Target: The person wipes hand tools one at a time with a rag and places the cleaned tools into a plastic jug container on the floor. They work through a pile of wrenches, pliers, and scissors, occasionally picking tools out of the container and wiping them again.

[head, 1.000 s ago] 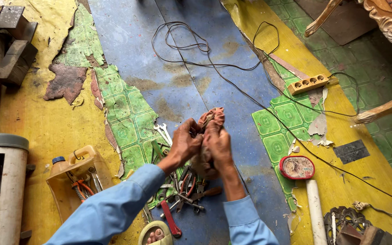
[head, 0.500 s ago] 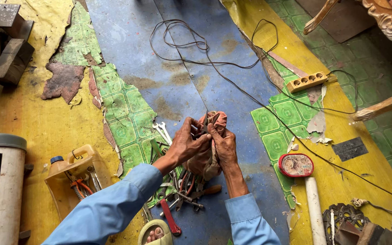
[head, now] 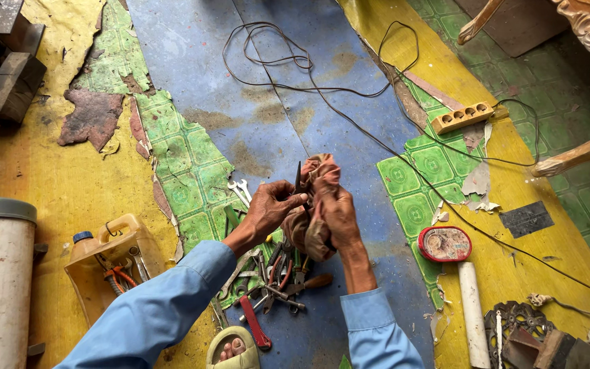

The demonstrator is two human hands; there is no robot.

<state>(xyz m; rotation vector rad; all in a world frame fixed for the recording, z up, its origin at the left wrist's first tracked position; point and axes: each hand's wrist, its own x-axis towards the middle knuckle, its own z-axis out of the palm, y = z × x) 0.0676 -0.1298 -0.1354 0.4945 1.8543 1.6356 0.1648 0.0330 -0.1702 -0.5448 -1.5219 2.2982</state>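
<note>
The floor under me was a patchwork of worn blue, yellow and green-tiled vinyl sheeting (head: pixel 274 123), and a thin black cable (head: pixel 322 75) looped across the blue strip toward a tan wooden power strip (head: pixel 464 117). At my left stood a cut-open yellow plastic jug (head: pixel 114 256) holding tools. Between my arms, on the floor just below my hands, lay a heap of pliers, spanners and screwdrivers (head: pixel 274 283). My right hand (head: pixel 339 215) was closed around a crumpled reddish-brown rag (head: pixel 317 198), which I held up above that heap. My left hand (head: pixel 271 208) pinched a slim dark metal tool (head: pixel 298 179) with its tip standing upright, pressed against the rag's left side. To the right a small red oval tin (head: pixel 444 244) rested on the floor, just above a white plastic pipe (head: pixel 473 311).
</note>
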